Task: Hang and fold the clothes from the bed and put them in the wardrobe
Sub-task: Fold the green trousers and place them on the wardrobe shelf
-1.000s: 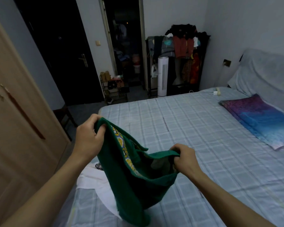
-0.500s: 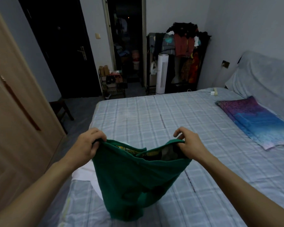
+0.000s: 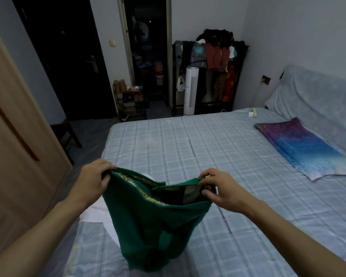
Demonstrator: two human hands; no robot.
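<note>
Hanging between two hands, a green garment (image 3: 154, 220) is shown in the head view above the near left corner of the bed (image 3: 208, 148). Its top edge is gripped at one end by the left hand (image 3: 92, 180): the fingers (image 3: 106, 166) are curled over the hem, and fabric is bunched inside them. The other end is pinched by the right hand (image 3: 222, 188), with the thumb set beneath and the fingers (image 3: 208, 172) bent over the top. Between the two grips the opening is spread wide, and a yellow patterned band is exposed inside it. The lower part is let down towards the near edge of the bed; whether the checked sheet is actually touched cannot be told.

A white garment (image 3: 96, 212) is laid at the bed's left edge and is partly hidden behind the green one. Along the right edge, a purple and blue cloth (image 3: 300, 146) is spread flat. A white power strip (image 3: 253, 114) is seen at the far right corner.

Off the bed, a tan wardrobe door (image 3: 12, 156) is placed to the left, with a dark stool (image 3: 66, 134) beside it. Beyond the far edge, a loaded clothes rack (image 3: 214, 62) is set against the wall, a white tower fan (image 3: 191, 90) is stood in front of it, and a shoe rack (image 3: 131, 102) is placed next to a dark door (image 3: 68, 56).
</note>
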